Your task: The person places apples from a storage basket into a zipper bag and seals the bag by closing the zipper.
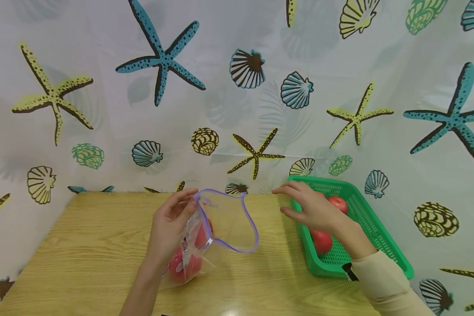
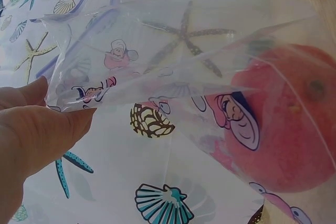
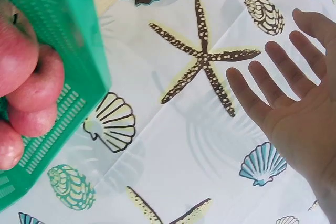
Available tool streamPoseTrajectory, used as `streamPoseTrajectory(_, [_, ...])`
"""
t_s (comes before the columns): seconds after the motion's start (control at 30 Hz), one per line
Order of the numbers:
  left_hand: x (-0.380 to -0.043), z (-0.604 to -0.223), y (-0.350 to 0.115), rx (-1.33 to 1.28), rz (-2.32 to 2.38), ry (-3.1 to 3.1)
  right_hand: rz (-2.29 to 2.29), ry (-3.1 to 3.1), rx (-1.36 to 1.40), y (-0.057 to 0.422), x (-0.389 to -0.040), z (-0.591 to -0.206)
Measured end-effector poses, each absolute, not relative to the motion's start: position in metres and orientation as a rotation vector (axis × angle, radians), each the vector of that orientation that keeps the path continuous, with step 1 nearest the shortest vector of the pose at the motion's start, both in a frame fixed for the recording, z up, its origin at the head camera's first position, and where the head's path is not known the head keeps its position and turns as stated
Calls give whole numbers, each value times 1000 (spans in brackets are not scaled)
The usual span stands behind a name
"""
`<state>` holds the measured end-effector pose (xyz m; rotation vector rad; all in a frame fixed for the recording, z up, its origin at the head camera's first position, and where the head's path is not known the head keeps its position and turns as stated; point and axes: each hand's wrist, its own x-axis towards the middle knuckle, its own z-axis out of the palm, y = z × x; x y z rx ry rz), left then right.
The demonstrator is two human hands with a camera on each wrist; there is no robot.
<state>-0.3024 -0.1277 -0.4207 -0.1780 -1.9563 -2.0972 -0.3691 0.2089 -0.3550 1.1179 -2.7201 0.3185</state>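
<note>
My left hand pinches the rim of a clear zip bag with a purple zip edge, its mouth spread wide. Red apples lie inside the bag, which rests on the table; one apple shows large through the printed plastic in the left wrist view. Fingers spread and holding nothing, my right hand hovers over the left side of a green basket. Several red apples sit in that basket, partly hidden by my right hand and forearm in the head view.
The wooden table runs back to a white curtain printed with starfish and shells. The basket stands at the table's right side, close to the curtain. A dark band shows at my right sleeve.
</note>
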Motion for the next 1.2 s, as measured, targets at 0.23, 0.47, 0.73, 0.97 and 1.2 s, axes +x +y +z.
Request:
streamPoseTrajectory(0.23, [-303, -422, -126, -194, -2096, -1945, 340, -2781, 1055, 231, -377, -366])
streamPoseTrajectory(0.47, [-305, -424, -125, -196, -2088, -1946, 346, -2817, 1048, 248, -382, -378])
streamPoseTrajectory(0.73, [-304, -425, -125, -183, -2094, -1956, 349, -2899, 986, 263, -385, -389])
streamPoseTrajectory(0.97, [-304, -425, -126, -187, -2077, -1958, 383, -2933, 998, 272, -386, -396])
streamPoseTrajectory(1.2, [-305, -427, -125, -195, -2085, -1961, 389, -2988, 987, 285, -386, -404])
